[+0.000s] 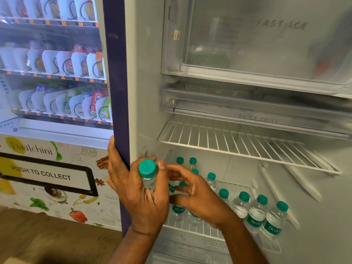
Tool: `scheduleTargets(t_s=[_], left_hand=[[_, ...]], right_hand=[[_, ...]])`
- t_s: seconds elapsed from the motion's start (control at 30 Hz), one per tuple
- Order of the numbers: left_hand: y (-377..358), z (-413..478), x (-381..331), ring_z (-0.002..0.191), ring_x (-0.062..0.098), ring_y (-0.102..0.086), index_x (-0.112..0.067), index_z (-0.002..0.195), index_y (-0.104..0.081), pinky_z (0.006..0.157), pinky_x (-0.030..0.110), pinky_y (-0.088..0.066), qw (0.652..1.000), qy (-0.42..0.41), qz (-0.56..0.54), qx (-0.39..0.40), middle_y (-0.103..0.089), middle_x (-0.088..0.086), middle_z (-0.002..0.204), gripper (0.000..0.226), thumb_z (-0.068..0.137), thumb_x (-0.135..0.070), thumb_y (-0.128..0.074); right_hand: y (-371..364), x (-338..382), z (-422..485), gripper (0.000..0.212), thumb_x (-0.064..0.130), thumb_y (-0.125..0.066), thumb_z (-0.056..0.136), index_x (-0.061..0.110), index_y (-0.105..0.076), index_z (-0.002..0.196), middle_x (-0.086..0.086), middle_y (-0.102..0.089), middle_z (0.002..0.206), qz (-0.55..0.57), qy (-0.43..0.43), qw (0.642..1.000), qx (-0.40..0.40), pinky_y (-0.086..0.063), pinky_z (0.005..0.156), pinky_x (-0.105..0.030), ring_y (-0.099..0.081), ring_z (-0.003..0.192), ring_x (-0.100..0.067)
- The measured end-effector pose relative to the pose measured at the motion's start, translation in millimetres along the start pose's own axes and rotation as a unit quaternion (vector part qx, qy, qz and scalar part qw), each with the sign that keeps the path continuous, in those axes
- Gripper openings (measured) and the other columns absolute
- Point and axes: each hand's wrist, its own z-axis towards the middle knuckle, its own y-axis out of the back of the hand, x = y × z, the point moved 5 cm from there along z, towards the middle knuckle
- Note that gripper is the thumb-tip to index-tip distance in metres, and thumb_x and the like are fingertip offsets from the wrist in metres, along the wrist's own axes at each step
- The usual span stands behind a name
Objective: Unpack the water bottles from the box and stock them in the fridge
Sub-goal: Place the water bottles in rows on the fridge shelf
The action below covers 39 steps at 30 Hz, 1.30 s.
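Step in hand: stocking; one more bottle is at the open fridge (144, 92), not yet set down.
Left hand (141, 197): wrapped round the held bottle (147, 175) below its green cap, upright, just in front of the fridge's left front edge.
Right hand (198, 195): inside the fridge over the left part of the lower wire shelf (192, 230), fingers loosely curved and blurred; whether it grips anything cannot be told.
Lower wire shelf, contents: stocked bottles (258, 210), all upright and green-capped. A close row runs to the right front corner, a cluster stands at the left back corner, and a few are partly hidden behind the right hand.
Upper wire shelf (228, 141): holds no bottles.
Chill tray (247, 107): contents too blurred to tell.
Freezer compartment (257, 44): flap closed, frosted; contents unclear.
Box: not in view, so the count left to unpack is unknown.
Progress (judgement): well under way; roughly ten bottles are placed, with room left mid-shelf.
Beside fridge: vending machine (53, 73), at its left.
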Motion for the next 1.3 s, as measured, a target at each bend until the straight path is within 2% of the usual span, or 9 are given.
scheduleTargets(t_s=[0.3,0.47,0.67,0.73,0.87,1.0,1.1,1.2,1.3], left_hand=[[7.5,1.3,-7.2,0.156,0.012,-0.019,-0.006,0.105,-0.068,0.121,0.025,-0.017,0.999,0.015,-0.031,0.028,-0.018,0.009,0.17,0.031,0.096,-0.034,-0.059],[10.3,-0.8,-10.8,0.155,0.001,-0.015,-0.008,0.105,-0.067,0.119,0.016,-0.011,0.998,0.034,-0.025,0.043,-0.015,0.0,0.17,0.033,0.096,-0.038,-0.057],[12.0,-4.6,-15.5,0.159,0.012,-0.013,-0.013,0.106,-0.069,0.124,0.052,-0.015,0.996,0.065,0.009,0.061,-0.009,-0.003,0.174,0.041,0.094,-0.048,-0.054],[11.6,-3.8,-17.8,0.159,0.014,-0.011,-0.015,0.109,-0.07,0.123,0.053,-0.014,0.994,0.075,0.02,0.072,-0.005,-0.007,0.174,0.043,0.093,-0.051,-0.054],[12.6,-2.8,-20.0,0.159,0.01,-0.009,-0.024,0.121,-0.066,0.121,0.045,-0.013,0.994,0.068,0.022,0.085,-0.003,-0.007,0.173,0.038,0.091,-0.046,-0.065],[17.9,0.0,-20.1,0.159,0.01,-0.011,-0.019,0.141,-0.058,0.124,0.046,-0.018,0.997,0.037,-0.017,0.068,-0.011,0.001,0.173,0.044,0.1,-0.035,-0.059],[17.1,9.5,-18.8,0.16,0.025,-0.015,-0.009,0.151,-0.046,0.126,0.055,-0.023,0.999,-0.026,-0.013,0.042,-0.015,0.012,0.172,0.049,0.103,-0.013,-0.056],[9.7,20.5,-15.2,0.158,0.038,-0.018,-0.005,0.155,-0.036,0.121,0.062,-0.027,0.996,-0.082,0.029,0.029,-0.016,0.024,0.169,0.055,0.103,-0.005,-0.054],[3.4,23.7,-7.2,0.157,0.044,-0.016,-0.007,0.155,-0.036,0.116,0.067,-0.03,0.988,-0.117,0.095,0.029,-0.016,0.03,0.166,0.056,0.103,-0.004,-0.055]], right_hand=[[-34.1,16.4,-14.4,0.068,0.011,-0.073,0.086,0.036,-0.044,0.142,0.016,-0.056,0.136,0.006,0.081,0.995,-0.049,-0.048,0.105,-0.041,-0.053,0.128,-0.01],[-39.2,14.3,-17.1,0.073,0.009,-0.071,0.087,0.035,-0.038,0.146,0.016,-0.052,0.141,0.007,0.076,0.996,-0.044,-0.044,0.109,-0.041,-0.049,0.132,-0.009],[-46.5,13.8,-22.3,0.065,0.016,-0.073,0.086,0.036,-0.044,0.141,0.015,-0.055,0.138,0.068,0.071,0.994,-0.05,-0.047,0.106,-0.044,-0.051,0.13,-0.01],[-50.1,12.8,-26.9,0.065,0.039,-0.076,0.081,0.032,-0.048,0.139,0.013,-0.058,0.135,0.122,0.062,0.989,-0.058,-0.048,0.104,-0.042,-0.054,0.128,-0.013],[-52.3,7.1,-34.1,0.046,0.01,-0.065,0.092,0.027,-0.051,0.133,0.008,-0.064,0.129,0.188,0.048,0.977,-0.089,-0.052,0.095,-0.028,-0.059,0.123,-0.012],[-46.6,-1.4,-40.1,0.04,0.034,-0.059,0.089,0.026,-0.056,0.128,0.005,-0.071,0.115,0.228,-0.006,0.968,-0.109,-0.058,0.085,-0.033,-0.069,0.106,-0.015],[-35.2,-13.9,-39.5,0.035,0.038,-0.06,0.089,0.03,-0.061,0.123,0.009,-0.073,0.107,0.253,-0.054,0.956,-0.138,-0.058,0.073,-0.021,-0.07,0.097,-0.006],[-27.2,-27.7,-35.0,0.041,0.045,-0.061,0.085,0.023,-0.063,0.119,-0.009,-0.075,0.1,0.322,-0.11,0.927,-0.161,-0.061,0.077,-0.039,-0.073,0.09,-0.025],[-18.9,-44.0,-29.7,0.04,0.049,-0.059,0.089,0.019,-0.063,0.115,-0.011,-0.076,0.094,0.38,-0.168,0.891,-0.186,-0.06,0.074,-0.04,-0.074,0.08,-0.025]])
